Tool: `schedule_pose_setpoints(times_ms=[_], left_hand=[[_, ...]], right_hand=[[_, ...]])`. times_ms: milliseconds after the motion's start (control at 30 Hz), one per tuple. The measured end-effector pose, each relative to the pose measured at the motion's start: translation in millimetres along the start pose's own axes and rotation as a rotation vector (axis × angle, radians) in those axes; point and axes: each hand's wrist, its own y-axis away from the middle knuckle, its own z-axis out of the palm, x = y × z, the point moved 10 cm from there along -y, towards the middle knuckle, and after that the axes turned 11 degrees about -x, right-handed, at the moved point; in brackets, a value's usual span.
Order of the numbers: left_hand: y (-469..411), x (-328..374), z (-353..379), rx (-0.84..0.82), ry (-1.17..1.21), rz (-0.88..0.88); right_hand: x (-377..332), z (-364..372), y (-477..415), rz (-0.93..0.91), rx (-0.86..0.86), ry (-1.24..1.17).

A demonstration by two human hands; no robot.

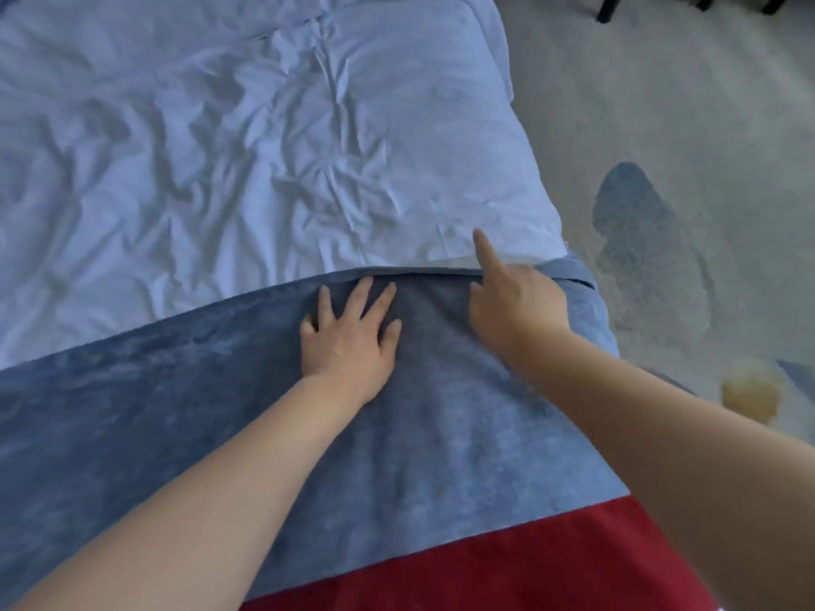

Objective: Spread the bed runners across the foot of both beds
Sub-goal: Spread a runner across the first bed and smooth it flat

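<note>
At the foot of the bed [220, 147], you had the blue bed runner [198, 390] lying across the white cover. It reached from the left side of the view to the bed's right edge. Your left hand [348, 341] lay flat on it, fingers [359, 293] spread wide, pressing the cloth down near its far edge. Your right hand [516, 306] was at that same edge, with one finger pointing out over the white cover and the rest curled in. I could not tell if those curled fingers held the cloth.

I think this bed was almost done. The runner's right end [569, 271] looked folded over by the bed's side and needed a tug to lie flat. No other bed showed, so I could not tell how that one stood. A red cloth [485, 575] lay nearest you, and I could not tell what it was.

No words, tags or brand names could be read anywhere.
</note>
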Motion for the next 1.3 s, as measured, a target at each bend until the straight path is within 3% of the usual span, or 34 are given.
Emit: schedule_pose_setpoints(times_ms=[133,333,567,733,867,967,1100,1200,1300], left_hand=[[-1.9,-39.0,12.2,-0.118,-0.014,0.005],[-16.1,-107.5,9.5,-0.122,0.151,-0.127],[-17.6,-121.0,36.0,-0.05,0.277,-0.101],[-17.4,-122.8,38.9,0.102,0.262,-0.114],[-24.1,-122.1,40.4,0.087,0.236,-0.085],[-21.9,-121.6,39.9,0.066,0.229,0.007],[1.9,-147.2,47.2,0.135,0.117,0.207],[32.6,-200.3,65.3,0.178,0.061,0.288],[60.3,-285.0,89.0,0.177,0.076,0.231]], right_hand=[[-9.2,-17.8,-25.7,0.084,-0.004,0.158],[-16.5,-45.0,-60.3,0.055,0.145,0.101],[-4.7,51.4,-44.3,0.275,-0.024,-0.01],[8.0,51.6,-37.1,0.301,-0.14,0.022],[3.9,53.9,-13.6,0.287,-0.182,0.116],[-40.6,70.9,11.5,0.219,-0.164,0.225],[-161.2,120.9,42.1,0.037,-0.137,0.237],[-259.7,163.6,60.8,-0.129,-0.121,0.239],[-349.3,203.6,78.2,-0.229,-0.116,0.217]])
